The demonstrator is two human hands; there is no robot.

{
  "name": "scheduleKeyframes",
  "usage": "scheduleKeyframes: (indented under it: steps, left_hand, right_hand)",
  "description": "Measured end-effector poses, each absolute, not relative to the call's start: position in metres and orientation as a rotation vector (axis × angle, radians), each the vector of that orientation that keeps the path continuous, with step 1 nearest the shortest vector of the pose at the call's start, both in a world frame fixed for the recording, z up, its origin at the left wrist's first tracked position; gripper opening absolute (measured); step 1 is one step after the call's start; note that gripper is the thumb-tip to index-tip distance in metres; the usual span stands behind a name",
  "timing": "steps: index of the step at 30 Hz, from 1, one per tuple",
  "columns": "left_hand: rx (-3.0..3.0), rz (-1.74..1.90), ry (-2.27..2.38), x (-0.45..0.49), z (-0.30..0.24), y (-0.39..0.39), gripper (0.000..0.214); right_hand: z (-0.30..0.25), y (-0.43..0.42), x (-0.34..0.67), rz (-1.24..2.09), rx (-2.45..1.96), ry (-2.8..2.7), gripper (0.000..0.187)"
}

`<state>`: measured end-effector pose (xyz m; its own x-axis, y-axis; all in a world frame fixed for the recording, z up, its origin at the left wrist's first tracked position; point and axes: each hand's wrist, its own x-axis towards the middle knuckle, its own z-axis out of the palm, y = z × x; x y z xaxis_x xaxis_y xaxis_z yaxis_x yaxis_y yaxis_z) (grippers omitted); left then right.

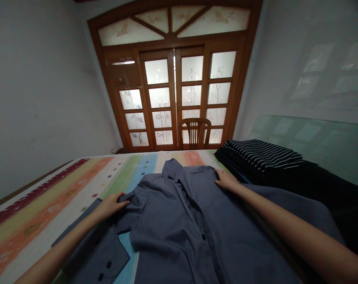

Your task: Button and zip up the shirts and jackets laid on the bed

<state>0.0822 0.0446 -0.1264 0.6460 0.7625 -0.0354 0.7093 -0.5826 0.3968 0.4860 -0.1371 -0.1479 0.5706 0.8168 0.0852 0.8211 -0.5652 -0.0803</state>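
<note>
Loosely curled fingers (219, 182) on blue shirt (179, 225).

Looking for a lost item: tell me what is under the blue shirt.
The blue shirt lies on a striped multicoloured cloth, seen beside it and between sleeve and body. Whatever lies beneath its middle is covered.
</note>
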Motion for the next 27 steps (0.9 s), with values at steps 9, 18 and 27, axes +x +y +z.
scheduleKeyframes:
  steps: [9, 18, 27]
  left_hand:
    - [2.290, 0.301, 1.054, 0.129, -0.136, 0.015, 0.070]
    - [2.059, 0.216, 0.962, 0.191, -0.126, -0.045, 0.072]
    - [2.048, 0.342, 1.048, 0.204, -0.134, -0.063, 0.069]
  right_hand:
    - [-0.147, -0.133, 0.440, -0.019, -2.534, -1.615, 0.036]
    - [-0.144, -0.151, 0.307, 0.140, -2.075, -1.977, 0.041]
    - [-0.142, -0.198, 0.240, 0.449, -1.609, -2.305, 0.060]
